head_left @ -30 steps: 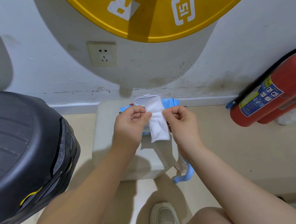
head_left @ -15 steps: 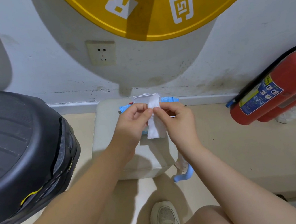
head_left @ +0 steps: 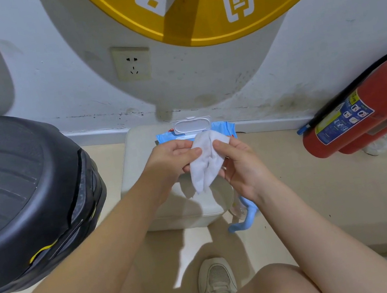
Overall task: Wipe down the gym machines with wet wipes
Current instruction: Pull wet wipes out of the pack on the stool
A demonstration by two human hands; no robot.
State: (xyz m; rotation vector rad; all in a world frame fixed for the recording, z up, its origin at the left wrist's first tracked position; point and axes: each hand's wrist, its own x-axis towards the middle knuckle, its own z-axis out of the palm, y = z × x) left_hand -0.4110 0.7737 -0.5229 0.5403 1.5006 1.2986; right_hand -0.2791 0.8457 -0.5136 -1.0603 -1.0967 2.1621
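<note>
A white wet wipe [head_left: 206,160] hangs between both hands above a pale cushioned stool [head_left: 138,169], with the left hand [head_left: 169,160] pinching its upper left edge and the right hand [head_left: 239,164] pinching its right side between thumb and fingers. Just behind the hands, the blue wipe pack [head_left: 222,127] lies on the stool with its white lid [head_left: 191,124] flipped open toward the wall.

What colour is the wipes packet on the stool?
Light blue, with a white flip lid standing open; the wipes packet shows in the head view.
</note>
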